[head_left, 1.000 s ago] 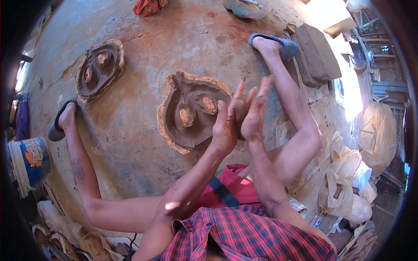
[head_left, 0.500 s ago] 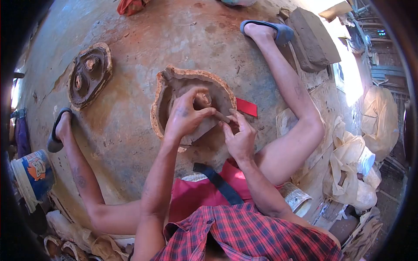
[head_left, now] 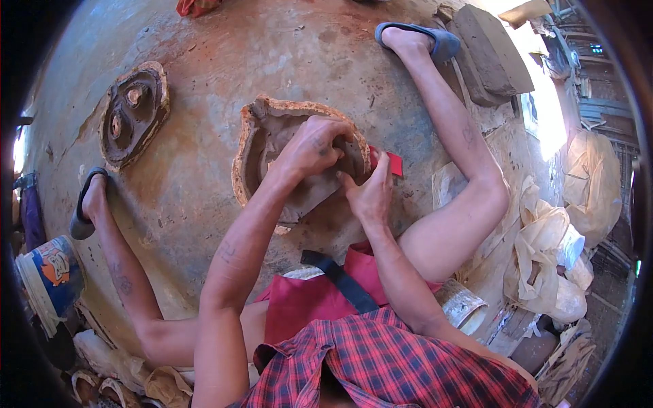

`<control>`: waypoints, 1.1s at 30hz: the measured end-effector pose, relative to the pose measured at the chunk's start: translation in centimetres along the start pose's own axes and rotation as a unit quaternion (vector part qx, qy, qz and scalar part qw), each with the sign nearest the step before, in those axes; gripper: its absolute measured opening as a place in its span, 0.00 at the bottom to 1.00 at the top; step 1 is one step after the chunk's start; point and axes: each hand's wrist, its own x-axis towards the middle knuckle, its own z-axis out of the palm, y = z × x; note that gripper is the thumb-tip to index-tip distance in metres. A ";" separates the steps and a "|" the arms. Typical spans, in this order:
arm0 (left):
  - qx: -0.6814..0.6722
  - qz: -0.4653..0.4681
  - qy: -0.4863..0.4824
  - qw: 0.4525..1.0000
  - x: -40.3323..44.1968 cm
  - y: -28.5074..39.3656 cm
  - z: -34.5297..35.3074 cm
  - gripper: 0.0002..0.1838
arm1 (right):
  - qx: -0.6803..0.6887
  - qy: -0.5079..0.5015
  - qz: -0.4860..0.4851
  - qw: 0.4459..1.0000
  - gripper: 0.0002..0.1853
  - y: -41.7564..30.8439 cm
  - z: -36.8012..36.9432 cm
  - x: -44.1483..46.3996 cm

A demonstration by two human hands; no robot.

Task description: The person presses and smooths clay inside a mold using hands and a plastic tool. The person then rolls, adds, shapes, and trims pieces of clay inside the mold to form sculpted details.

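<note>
A mould with a rough orange-brown rim (head_left: 237, 178) lies on the floor between my legs, lined with dark wet clay (head_left: 309, 198). My left hand (head_left: 318, 146) reaches into its right side with fingers curled and the knuckles up; whatever lies under the fingertips is hidden. Close by, my right hand (head_left: 371, 196) is at the right rim, with thumb and fingers spread apart and the fingertips by the rim's outer side. A flat red piece (head_left: 393, 163) lies just past those fingers, partly covered.
A second clay-lined mould (head_left: 163, 115) with two raised knobs lies at the left. Grey-brown blocks (head_left: 493, 58) stand beyond my right foot. A bucket (head_left: 51, 272) is at the left edge; a pale tin (head_left: 462, 304) and crumpled plastic sheets (head_left: 541, 251) are at the right.
The small clay roll that both hands held is no longer visible. My left hand has moved right and turned knuckles up; my right hand has opened at the rim.
</note>
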 end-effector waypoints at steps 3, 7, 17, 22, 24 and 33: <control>-0.005 -0.017 -0.009 1.000 0.4 -0.4 0.3 0.19 | 0.068 -0.108 0.103 0.986 0.30 0.6 0.1 0.3; 0.030 -0.023 0.005 0.999 0.3 -1.0 0.3 0.19 | 0.024 -0.088 0.133 0.987 0.30 0.8 0.7 0.6; 0.035 -0.010 0.042 0.998 0.2 -2.0 0.5 0.17 | -0.029 -0.125 0.144 0.981 0.35 1.2 1.1 3.1; 0.074 -0.013 0.050 0.996 -0.1 -2.1 0.4 0.16 | 0.003 -0.110 0.040 0.993 0.30 1.7 1.1 4.2; 0.083 -0.046 0.053 0.994 -0.1 -2.1 0.3 0.16 | -0.017 -0.112 0.009 0.994 0.31 2.0 1.6 4.3; 0.097 -0.091 0.091 0.987 -0.8 -2.8 -1.5 0.12 | 0.018 -0.125 -0.028 0.992 0.26 1.4 1.6 5.7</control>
